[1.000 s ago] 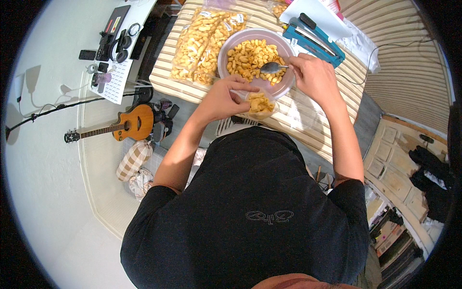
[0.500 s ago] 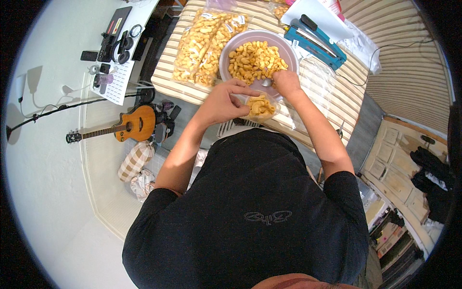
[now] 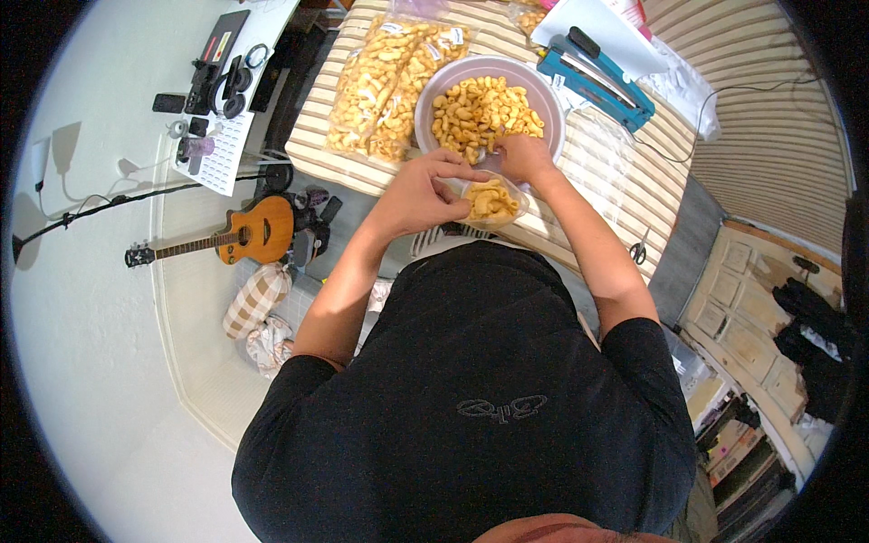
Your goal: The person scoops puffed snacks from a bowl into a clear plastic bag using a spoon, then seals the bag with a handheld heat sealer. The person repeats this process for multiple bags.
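Note:
My left hand is closed on the rim of a small clear plastic bag, thumb and fingers at its left side. Curved yellow puffed snacks fill part of this bag. Just behind it stands a round, pale lilac bowl with a heap of the same yellow snacks. My right hand is curled in a fist over the bowl's near right edge. It grips a silvery spoon, now mostly hidden by the fist and the snacks.
Large clear bags of yellow snacks lie left of the bowl. A teal bag sealer and white paper are at the back right. Scissors lie by the table's right edge. A guitar stands left of the striped table.
My right hand has shifted left along the bowl's near side, and the spoon's silvery end is now largely out of sight. My left hand and the small bag stay in place.

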A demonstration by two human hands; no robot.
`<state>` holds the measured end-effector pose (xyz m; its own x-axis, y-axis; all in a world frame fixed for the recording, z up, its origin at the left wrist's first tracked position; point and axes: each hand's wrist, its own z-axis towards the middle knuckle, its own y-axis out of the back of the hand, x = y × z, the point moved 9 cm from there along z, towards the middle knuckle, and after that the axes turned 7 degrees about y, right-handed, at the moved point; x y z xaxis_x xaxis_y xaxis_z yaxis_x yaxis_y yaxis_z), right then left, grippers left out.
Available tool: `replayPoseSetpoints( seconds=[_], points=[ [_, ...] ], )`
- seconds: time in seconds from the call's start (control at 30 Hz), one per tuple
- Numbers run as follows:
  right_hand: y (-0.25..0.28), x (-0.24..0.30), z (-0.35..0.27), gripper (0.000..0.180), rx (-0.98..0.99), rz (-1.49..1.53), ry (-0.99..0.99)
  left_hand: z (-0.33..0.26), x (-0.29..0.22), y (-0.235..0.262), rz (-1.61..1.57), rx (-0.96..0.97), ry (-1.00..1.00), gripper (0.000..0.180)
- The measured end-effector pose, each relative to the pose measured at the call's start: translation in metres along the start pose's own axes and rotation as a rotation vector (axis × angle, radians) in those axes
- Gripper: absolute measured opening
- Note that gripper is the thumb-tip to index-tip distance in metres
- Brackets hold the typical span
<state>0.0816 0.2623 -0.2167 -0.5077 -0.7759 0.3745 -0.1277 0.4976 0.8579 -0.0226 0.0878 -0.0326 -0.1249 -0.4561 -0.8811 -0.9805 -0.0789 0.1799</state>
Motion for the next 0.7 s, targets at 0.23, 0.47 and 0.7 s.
replayPoseSetpoints(
  seconds=[0.23,0.47,0.7],
  points=[
    [0.042,-0.002,-0.017,0.027,-0.087,0.013,0.023,0.004,-0.002,-0.002,-0.009,0.005,-0.017,0.05],
    [0.109,0.014,-0.042,0.027,-0.113,-0.088,0.082,0.006,-0.003,-0.002,0.031,-0.008,-0.028,0.048],
    [0.194,0.048,-0.089,0.023,-0.277,-0.056,0.165,0.009,0.0,-0.001,0.008,-0.014,0.009,0.049]
  ],
)
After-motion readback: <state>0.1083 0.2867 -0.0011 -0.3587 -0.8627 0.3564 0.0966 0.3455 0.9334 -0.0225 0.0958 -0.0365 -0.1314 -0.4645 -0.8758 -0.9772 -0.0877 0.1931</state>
